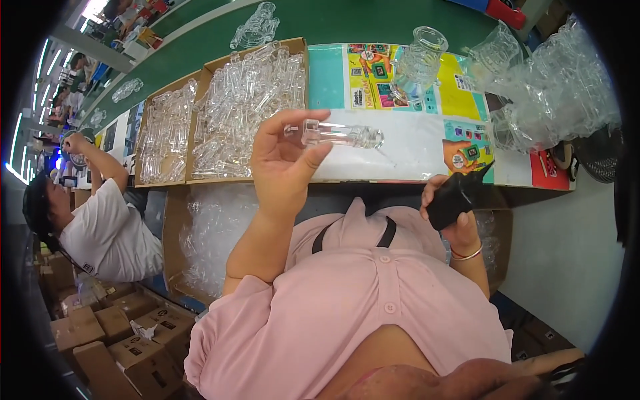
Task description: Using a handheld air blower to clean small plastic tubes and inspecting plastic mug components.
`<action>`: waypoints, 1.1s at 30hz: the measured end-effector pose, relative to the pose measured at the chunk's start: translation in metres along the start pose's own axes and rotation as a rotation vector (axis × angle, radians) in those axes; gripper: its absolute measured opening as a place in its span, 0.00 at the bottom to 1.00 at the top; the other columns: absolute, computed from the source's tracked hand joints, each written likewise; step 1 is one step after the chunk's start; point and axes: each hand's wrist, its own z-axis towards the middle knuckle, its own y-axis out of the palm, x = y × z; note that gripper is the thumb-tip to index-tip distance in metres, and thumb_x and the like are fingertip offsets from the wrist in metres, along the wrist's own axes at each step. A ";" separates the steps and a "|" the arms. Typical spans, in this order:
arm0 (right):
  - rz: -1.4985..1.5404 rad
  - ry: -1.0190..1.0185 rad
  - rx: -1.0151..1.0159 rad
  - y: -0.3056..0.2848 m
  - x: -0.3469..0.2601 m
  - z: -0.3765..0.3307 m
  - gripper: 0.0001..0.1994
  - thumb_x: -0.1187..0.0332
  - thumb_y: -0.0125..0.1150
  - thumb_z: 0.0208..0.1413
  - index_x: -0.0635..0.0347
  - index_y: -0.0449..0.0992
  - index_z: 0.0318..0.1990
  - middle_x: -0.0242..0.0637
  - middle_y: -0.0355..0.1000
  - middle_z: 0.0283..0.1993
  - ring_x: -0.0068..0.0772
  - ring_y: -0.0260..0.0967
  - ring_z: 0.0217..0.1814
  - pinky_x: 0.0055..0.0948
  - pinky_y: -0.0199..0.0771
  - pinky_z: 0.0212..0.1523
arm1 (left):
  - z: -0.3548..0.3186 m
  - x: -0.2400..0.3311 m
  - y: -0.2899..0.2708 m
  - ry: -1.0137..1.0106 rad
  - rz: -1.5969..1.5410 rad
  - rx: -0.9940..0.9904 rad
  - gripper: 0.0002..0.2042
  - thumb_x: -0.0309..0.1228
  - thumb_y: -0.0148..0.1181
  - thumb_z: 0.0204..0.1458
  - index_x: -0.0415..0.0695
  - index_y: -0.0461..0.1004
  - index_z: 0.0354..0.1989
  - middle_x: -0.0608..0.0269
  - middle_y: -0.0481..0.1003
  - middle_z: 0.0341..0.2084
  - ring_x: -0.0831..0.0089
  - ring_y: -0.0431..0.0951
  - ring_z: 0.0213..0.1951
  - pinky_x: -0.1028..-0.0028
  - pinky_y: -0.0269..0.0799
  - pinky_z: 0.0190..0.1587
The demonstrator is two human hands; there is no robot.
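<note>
My left hand point(283, 160) is raised over the table edge and holds a clear plastic tube-shaped part point(337, 135) by its left end, the part lying level and pointing right. My right hand point(452, 213) sits lower, near my chest, closed around a black handheld tool point(457, 197) whose tip points up toward the table. Just left of my left hand stands a cardboard box point(301, 45) heaped with several clear plastic parts of the same kind.
A second cardboard box point(148, 100) of clear parts stands further left. Clear plastic containers point(420, 57) and a heap of them point(560, 87) crowd the table's right. Colourful printed sheets point(347, 80) cover the green table point(333, 20). A co-worker in white point(100, 233) sits left; cartons point(120, 333) below.
</note>
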 end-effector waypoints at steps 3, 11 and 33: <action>0.107 0.035 -0.013 0.016 -0.009 0.004 0.37 0.50 0.69 0.38 0.64 0.59 0.51 0.37 0.61 0.38 0.30 0.62 0.40 0.27 0.69 0.34 | 0.003 0.019 0.003 -0.313 -0.304 0.089 0.17 0.21 0.52 0.51 0.40 0.61 0.50 0.47 0.62 0.52 0.65 0.73 0.43 0.65 0.69 0.50; -0.270 -0.005 -0.007 0.022 -0.002 0.025 0.38 0.42 0.71 0.27 0.61 0.61 0.38 0.34 0.60 0.35 0.22 0.62 0.30 0.22 0.69 0.30 | -0.012 -0.005 -0.037 -0.784 -0.721 0.167 0.21 0.24 0.46 0.53 0.38 0.55 0.57 0.50 0.63 0.49 0.68 0.71 0.40 0.71 0.70 0.43; -0.714 -0.477 0.173 0.015 -0.049 0.045 0.30 0.66 0.62 0.48 0.60 0.52 0.56 0.46 0.66 0.43 0.36 0.71 0.33 0.22 0.72 0.20 | -0.007 0.002 -0.008 -0.406 -0.080 0.077 0.19 0.23 0.54 0.51 0.35 0.63 0.51 0.54 0.69 0.46 0.72 0.74 0.39 0.79 0.71 0.34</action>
